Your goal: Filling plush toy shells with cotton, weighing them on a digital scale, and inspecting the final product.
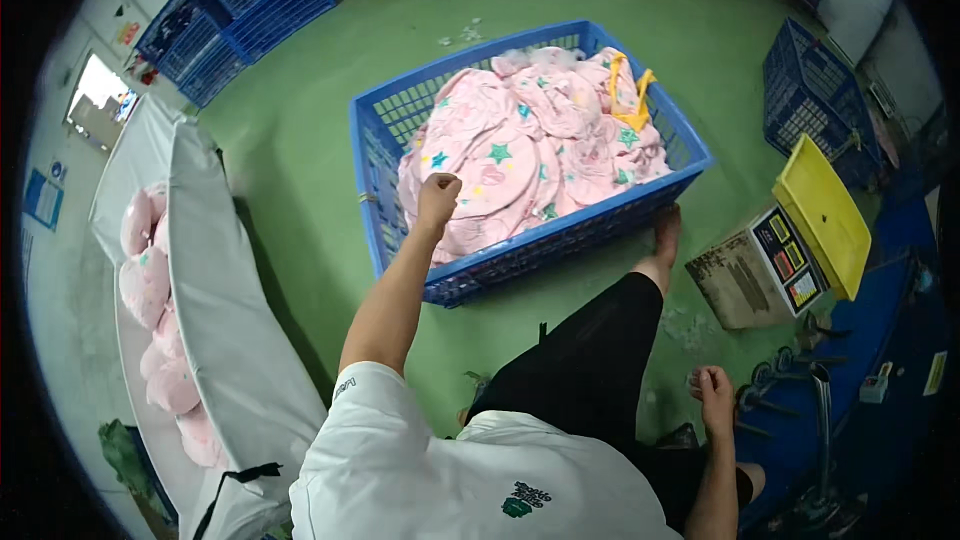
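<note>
A blue plastic basket [540,258] stands on the floor before me, heaped with pink star-patterned fabric pieces [488,165]. Over the left part of the heap is my left hand [437,202], its fingers curled closed. Whether it touches the fabric or has a bit of it between the fingers is not plain. My right hand [716,402] is low at the right, beside my leg and well apart from the basket. Its fingers are closed too, with a small pale spot at the fingertips that is too small to name. Yellow straps [630,105] lie on the heap's far right.
At the left, a white fabric-sided bin [225,270] holds stuffed pink pieces [170,380]. To the right are a carton-like box [745,275] with a yellow tray [825,220], then metal machine parts [822,410]. Blue crates [265,0] are stacked at the far left; another crate [815,90] stands far right.
</note>
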A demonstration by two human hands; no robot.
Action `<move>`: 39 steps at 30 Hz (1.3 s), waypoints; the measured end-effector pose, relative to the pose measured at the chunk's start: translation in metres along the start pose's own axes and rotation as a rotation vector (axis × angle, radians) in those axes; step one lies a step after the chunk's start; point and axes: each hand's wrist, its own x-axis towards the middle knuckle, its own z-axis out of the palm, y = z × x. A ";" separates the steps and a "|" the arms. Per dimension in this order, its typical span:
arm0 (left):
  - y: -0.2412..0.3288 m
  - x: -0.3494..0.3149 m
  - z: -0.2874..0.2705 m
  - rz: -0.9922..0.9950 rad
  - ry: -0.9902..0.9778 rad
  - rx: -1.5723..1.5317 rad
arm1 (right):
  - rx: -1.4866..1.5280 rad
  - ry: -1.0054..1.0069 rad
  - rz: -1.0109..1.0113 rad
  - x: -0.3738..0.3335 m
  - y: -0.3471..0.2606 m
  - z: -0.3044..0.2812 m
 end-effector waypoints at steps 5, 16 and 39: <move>-0.052 0.035 0.091 0.339 -0.116 0.663 | 0.001 0.091 0.133 -0.027 0.041 -0.016; -0.050 0.061 0.101 0.471 -0.081 0.829 | 0.160 0.087 0.211 -0.032 0.053 -0.001; 0.321 -0.269 0.237 0.164 -1.043 -0.787 | 0.163 0.152 -0.884 -0.036 -0.149 0.015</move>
